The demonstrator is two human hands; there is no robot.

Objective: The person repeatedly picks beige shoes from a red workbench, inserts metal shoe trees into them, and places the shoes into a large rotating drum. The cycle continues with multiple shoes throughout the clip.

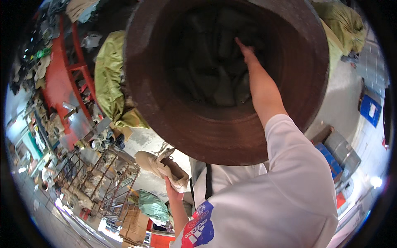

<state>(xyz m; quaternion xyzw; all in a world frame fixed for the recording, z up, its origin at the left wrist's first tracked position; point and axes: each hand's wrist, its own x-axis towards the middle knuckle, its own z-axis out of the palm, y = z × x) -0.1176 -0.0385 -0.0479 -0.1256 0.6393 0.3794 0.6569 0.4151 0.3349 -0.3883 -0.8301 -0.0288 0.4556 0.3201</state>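
Left hand (pixel 170 189) with fingers clamped on beige shoe (pixel 154 164), right hand (pixel 247 52) inside brown drum (pixel 147 82), finger state unclear.

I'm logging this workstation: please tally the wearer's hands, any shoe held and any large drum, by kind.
Bare left hand and bare right hand: 2
Beige lace-up shoe in the left hand: 1
Large brown round open drum: 1
Total: 4

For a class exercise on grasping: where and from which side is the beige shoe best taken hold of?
Probably at the heel, from the near side: the beige shoe points its toe away leftward, its opening faces the camera, and the laces lie farther off.
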